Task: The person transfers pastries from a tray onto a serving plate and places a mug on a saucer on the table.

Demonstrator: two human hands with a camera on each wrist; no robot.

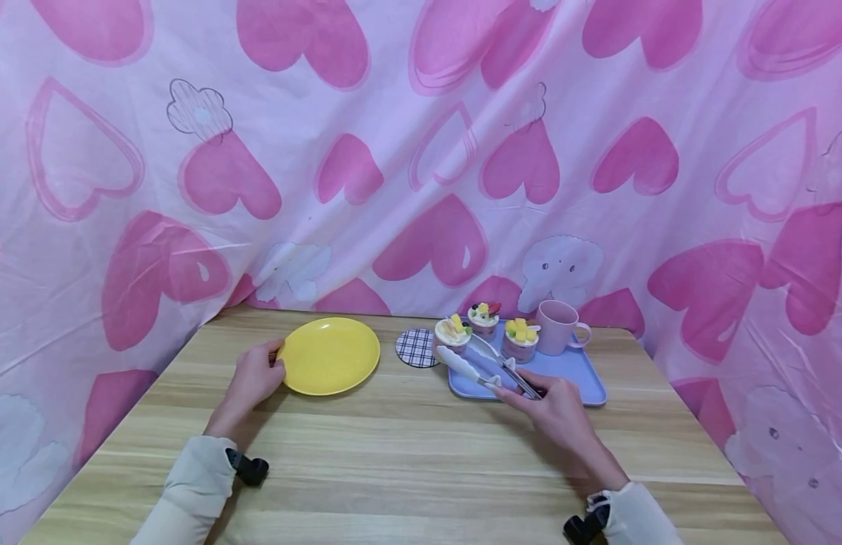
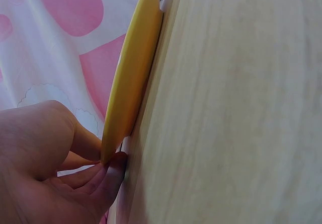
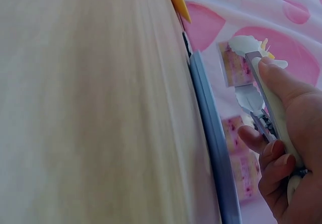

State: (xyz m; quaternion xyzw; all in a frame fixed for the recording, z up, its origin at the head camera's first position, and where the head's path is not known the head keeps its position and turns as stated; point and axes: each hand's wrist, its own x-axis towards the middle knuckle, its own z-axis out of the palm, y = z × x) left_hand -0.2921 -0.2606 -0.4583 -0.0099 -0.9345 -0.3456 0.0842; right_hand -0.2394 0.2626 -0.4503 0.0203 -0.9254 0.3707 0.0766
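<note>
My left hand pinches the left rim of a yellow plate, fingertips under its edge in the left wrist view. With my right hand I grip a pair of tongs with white tips. The tips are spread beside a dessert cup topped with cream and yellow fruit; whether they touch it I cannot tell. Behind stands another dessert cup with a red piece on top. A third dessert cup, topped with yellow cubes, is right of the tongs.
A blue tray lies under the cups' area, with a pink mug at its back right. Between plate and tray sits a round checked coaster. The wooden table ends at a pink heart-patterned curtain.
</note>
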